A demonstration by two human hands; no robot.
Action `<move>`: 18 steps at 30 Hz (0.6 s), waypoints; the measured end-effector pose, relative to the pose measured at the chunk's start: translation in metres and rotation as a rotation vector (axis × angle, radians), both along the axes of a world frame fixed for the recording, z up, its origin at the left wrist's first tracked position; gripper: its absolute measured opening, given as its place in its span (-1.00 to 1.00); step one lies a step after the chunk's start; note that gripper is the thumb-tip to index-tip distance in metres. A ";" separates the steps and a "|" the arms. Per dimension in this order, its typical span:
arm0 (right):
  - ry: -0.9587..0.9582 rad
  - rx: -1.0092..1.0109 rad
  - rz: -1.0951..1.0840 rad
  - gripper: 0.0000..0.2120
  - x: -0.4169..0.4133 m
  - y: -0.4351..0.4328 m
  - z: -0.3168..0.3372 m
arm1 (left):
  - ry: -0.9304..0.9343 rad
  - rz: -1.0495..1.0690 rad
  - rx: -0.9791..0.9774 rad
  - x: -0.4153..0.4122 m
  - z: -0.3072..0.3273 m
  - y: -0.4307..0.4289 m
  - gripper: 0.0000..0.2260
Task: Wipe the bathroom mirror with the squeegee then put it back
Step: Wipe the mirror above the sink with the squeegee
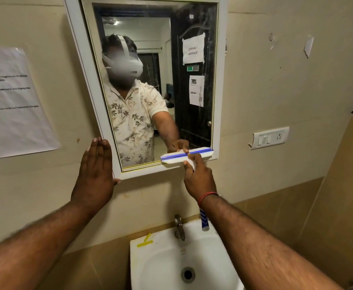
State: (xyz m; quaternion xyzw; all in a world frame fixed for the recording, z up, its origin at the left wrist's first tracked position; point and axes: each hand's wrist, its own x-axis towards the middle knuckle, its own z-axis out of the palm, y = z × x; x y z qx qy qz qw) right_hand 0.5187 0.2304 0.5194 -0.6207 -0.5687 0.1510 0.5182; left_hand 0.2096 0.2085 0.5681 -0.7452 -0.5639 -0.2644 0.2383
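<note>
A white-framed mirror (194, 28) hangs on the beige wall, tilted. My right hand (198, 176) grips the handle of a white squeegee (172, 161) with a blue rubber strip. Its blade lies flat across the bottom right of the glass, at the lower frame. The blue and white handle end (204, 220) sticks out below my wrist. My left hand (97, 170) is flat and open against the mirror's lower left frame corner, fingers together, thumb under the frame. The glass reflects a person wearing a headset.
A white washbasin (150, 266) with a steel tap (179, 228) stands under the mirror; two yellow strips (145, 242) lie on its left rim. A paper notice (12, 101) is taped to the wall at left. A switch plate (270, 138) sits at right.
</note>
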 end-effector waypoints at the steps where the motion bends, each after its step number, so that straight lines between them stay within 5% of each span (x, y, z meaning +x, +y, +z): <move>1: -0.005 -0.018 0.003 -0.77 0.000 -0.001 0.002 | 0.005 0.006 -0.005 0.001 -0.001 -0.001 0.28; 7: -0.034 -0.146 0.028 -0.65 0.004 -0.002 0.023 | 0.098 0.044 -0.042 -0.002 -0.008 -0.006 0.23; 18: -0.233 -0.249 0.075 -0.79 0.010 -0.006 0.059 | 0.089 0.111 -0.194 0.009 -0.028 -0.030 0.33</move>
